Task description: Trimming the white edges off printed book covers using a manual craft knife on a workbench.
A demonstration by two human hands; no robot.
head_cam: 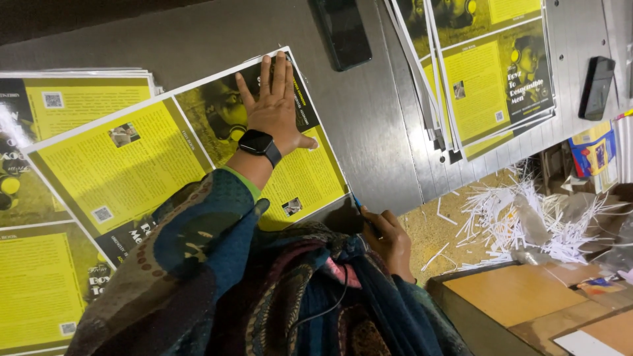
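We see the large yellow-and-black printed sheet [191,148] lying flat on the grey metal tabletop [376,132], its far corner pointing to about twelve o'clock and its near right corner at the tabletop's edge. Our left hand [273,105] presses on it, palm down, fingers spread towards twelve o'clock, thumb out to three o'clock, the wrist with its black smartwatch [259,144] bent back and the patterned sleeve reaching forward. Our right hand [389,240] sits at about five o'clock from the sheet, fingers curled round a slim blue-tipped cutting tool [359,206] whose tip is just beside the sheet's near corner.

We judge that the sheet could slide or buckle, since only one palm pins it far from the tool. The tip could also snag the paper's edge and tear it. Our left thumb lies nearest the tool's side and could be nicked.

Further out, another stack of yellow printed sheets [494,79] lies at two o'clock, and white paper trimmings [527,217] lie heaped at four o'clock.
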